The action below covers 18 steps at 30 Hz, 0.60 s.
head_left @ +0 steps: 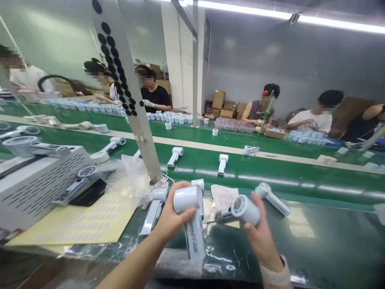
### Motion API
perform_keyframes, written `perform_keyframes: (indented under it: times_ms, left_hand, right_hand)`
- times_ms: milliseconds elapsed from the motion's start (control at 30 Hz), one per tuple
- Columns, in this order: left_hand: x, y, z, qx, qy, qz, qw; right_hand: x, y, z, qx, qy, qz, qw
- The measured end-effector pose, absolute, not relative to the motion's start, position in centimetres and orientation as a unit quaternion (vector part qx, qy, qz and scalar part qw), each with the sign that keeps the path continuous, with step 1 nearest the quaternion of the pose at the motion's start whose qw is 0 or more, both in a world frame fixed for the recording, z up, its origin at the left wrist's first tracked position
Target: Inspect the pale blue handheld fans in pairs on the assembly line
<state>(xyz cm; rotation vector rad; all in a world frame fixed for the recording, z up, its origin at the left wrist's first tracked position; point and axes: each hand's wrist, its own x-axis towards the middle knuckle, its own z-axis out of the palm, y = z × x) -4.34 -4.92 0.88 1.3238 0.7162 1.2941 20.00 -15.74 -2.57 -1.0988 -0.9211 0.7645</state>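
My left hand (177,212) is closed around the cylindrical head of a pale blue, hair-dryer-shaped device (195,237), whose flat handle with dark print hangs down toward me. In my right hand (261,230), fingers and thumb grip the round head of a second such device (246,209); its ringed end faces left, and its handle seems to point left, partly blurred. Close behind my left hand lie further devices of this shape, one with a shiny handle (152,216). Another device (273,198) rests on the bench just beyond my right hand.
A slanted post with black dots (132,92) rises at the bench's left. Near it are a vented grey box (51,180), a yellow label sheet (87,224) and crumpled plastic (132,180). A green conveyor (198,160) carries several devices; people sit across it.
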Motion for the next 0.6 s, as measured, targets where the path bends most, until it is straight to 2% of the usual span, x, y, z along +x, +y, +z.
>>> perform_keyframes:
  times_ms: [100,200,300,400,500,533,600]
  left_hand:
    - [-1.7,-6.5,-0.3,0.633,0.257,0.529,0.504]
    - [1.0,-8.0,-1.3,0.692,0.245,0.505,0.454]
    - [2.8,-8.9,-1.9,0.726,0.259,0.462,0.439]
    - [3.1,-8.6,-1.2,0.769,0.239,0.379,0.457]
    - [2.3,-6.5,0.5,0.856,0.209,0.251,0.401]
    - [2.0,-5.5,1.0,0.881,0.229,0.207,0.358]
    - [1.4,-3.6,1.5,0.899,0.329,0.126,0.259]
  right_hand:
    - [17.2,-15.4,-4.9,-0.489,-0.393,0.378,0.681]
    - [15.3,-16.1,-5.7,-0.420,-0.405,0.442,0.681]
    - [15.0,-17.1,-5.2,-0.369,-0.422,0.506,0.656]
    - [17.0,-18.1,-3.7,-0.403,-0.422,0.531,0.615]
    - [22.9,-19.1,-1.0,-0.506,-0.435,0.483,0.567]
    - [25.7,-19.5,0.2,-0.573,-0.441,0.428,0.542]
    - [31.9,-20.2,2.4,-0.746,-0.423,0.275,0.435]
